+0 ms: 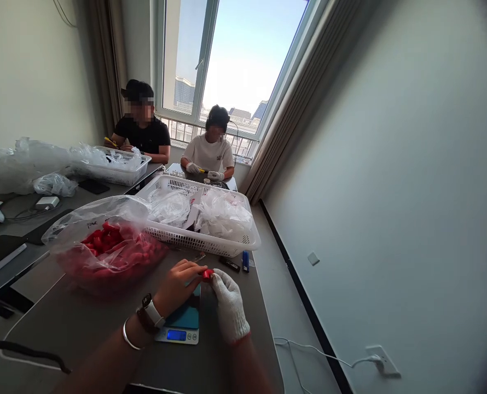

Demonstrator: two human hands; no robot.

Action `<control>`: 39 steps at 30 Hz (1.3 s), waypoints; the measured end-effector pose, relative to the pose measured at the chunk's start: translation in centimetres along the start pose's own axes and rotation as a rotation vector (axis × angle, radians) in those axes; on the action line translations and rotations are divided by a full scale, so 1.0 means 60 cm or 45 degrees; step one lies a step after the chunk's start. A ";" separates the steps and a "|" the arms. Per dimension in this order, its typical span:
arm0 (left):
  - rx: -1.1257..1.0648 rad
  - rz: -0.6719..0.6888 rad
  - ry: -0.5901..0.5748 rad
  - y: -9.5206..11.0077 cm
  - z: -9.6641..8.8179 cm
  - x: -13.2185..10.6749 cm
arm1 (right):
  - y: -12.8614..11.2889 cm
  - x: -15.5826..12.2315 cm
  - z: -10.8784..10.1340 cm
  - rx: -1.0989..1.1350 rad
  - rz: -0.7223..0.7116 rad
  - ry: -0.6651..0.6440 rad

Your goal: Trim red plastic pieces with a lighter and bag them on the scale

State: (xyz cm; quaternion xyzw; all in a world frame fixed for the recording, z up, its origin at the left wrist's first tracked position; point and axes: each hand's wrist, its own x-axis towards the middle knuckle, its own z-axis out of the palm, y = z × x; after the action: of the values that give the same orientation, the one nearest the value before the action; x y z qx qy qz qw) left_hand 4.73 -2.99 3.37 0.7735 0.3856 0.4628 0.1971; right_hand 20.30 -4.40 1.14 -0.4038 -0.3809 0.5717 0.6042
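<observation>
A small red plastic piece is held between my two hands, above the far edge of a digital scale with a lit blue display. My bare left hand pinches its left side with the fingertips. On the right side, my right hand, in a white knitted glove, grips the same piece between thumb and fingers. Left of my hands stands a clear plastic bag full of similar red pieces. The exact shape of the held piece is partly covered by my fingers.
A white plastic basket with crumpled clear bags stands beyond my hands. Near it lie a blue object and a dark stick-like object. Two people sit at the far tables, by another basket. A black cable crosses at lower left.
</observation>
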 end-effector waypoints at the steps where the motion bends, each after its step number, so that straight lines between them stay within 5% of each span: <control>1: -0.011 -0.004 -0.003 0.002 -0.001 0.000 | 0.001 0.000 -0.001 0.007 0.011 0.002; 7: -0.031 -0.204 0.057 0.009 -0.005 0.002 | 0.005 -0.006 0.001 -0.174 -0.039 -0.046; 12: -0.105 -0.350 -0.007 0.008 -0.001 -0.001 | 0.003 -0.016 0.002 -0.640 -0.563 0.007; 14: -0.017 -0.308 0.053 0.009 -0.002 -0.003 | 0.000 -0.016 0.000 -0.775 -0.638 0.035; 20: 0.176 0.081 0.146 0.011 -0.004 -0.006 | -0.009 -0.010 -0.004 -0.486 -0.235 0.085; 24: 0.243 0.131 0.141 0.003 0.001 -0.009 | -0.015 -0.010 0.000 -0.275 -0.021 -0.032; 33: -0.099 -0.223 -0.040 0.003 -0.003 0.002 | -0.025 -0.017 0.002 -0.729 -0.398 -0.235; 39: -0.108 -0.085 -0.059 -0.005 0.002 0.001 | -0.020 -0.009 0.001 -0.303 -0.123 0.012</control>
State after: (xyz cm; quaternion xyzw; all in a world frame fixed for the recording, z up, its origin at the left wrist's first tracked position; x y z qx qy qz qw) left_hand 4.70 -2.75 3.16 0.7617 0.3866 0.4540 0.2537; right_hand 20.67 -4.98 2.28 -0.4563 -0.4623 0.4908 0.5807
